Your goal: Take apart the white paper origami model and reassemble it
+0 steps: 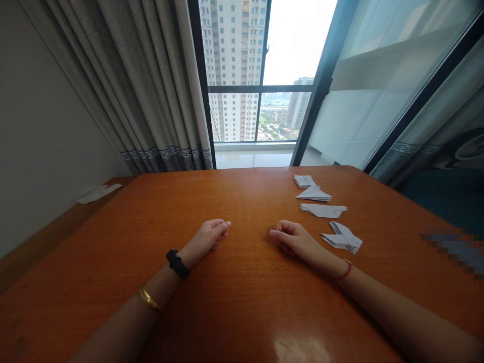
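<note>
Head view: left hand (210,235) and right hand (293,237) are curled closed, nothing visibly held; folded papers (322,210), beside and beyond the right hand, are probably best lifted lightly by edges, creases undisturbed.

Papers (322,210) on table (242,302) — right side, window (260,88) behind

Folded papers (323,210): white, shaded grey
Bench (242,307): orange-brown, fine wood grain
Wristband (177,264): black
Bangle (149,298): gold
Cord bracelet (345,275): red
Left curtain (151,75): grey, wavy-lined band above a darker hem
Window frame (260,89): near-black
Tower outside (234,65): white and beige, rows of darker windows
</note>
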The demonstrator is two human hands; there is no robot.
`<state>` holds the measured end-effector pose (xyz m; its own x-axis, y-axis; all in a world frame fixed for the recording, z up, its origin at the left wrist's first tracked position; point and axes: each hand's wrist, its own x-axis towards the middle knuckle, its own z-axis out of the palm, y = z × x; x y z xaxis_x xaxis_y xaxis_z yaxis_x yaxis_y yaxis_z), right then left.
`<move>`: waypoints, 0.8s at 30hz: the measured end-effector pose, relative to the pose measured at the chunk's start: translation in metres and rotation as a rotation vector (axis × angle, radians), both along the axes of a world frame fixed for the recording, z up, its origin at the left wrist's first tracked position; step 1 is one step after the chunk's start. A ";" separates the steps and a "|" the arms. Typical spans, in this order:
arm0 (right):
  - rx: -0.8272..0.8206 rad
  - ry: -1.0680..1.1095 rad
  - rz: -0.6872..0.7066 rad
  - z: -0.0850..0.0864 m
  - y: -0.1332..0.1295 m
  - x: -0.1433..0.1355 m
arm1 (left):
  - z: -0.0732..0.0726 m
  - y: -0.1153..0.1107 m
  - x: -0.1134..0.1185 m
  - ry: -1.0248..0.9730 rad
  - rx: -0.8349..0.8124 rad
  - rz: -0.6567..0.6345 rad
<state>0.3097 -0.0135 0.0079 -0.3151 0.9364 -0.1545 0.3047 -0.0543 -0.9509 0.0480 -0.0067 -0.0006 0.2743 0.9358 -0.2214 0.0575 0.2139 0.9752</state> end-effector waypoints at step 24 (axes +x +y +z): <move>-0.019 0.068 0.024 -0.006 0.003 0.001 | 0.004 -0.002 0.002 0.006 0.001 0.013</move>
<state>0.3106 -0.0104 0.0015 -0.3478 0.9256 -0.1492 0.2409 -0.0656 -0.9683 0.0505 -0.0089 0.0031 0.2607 0.9395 -0.2221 0.0606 0.2137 0.9750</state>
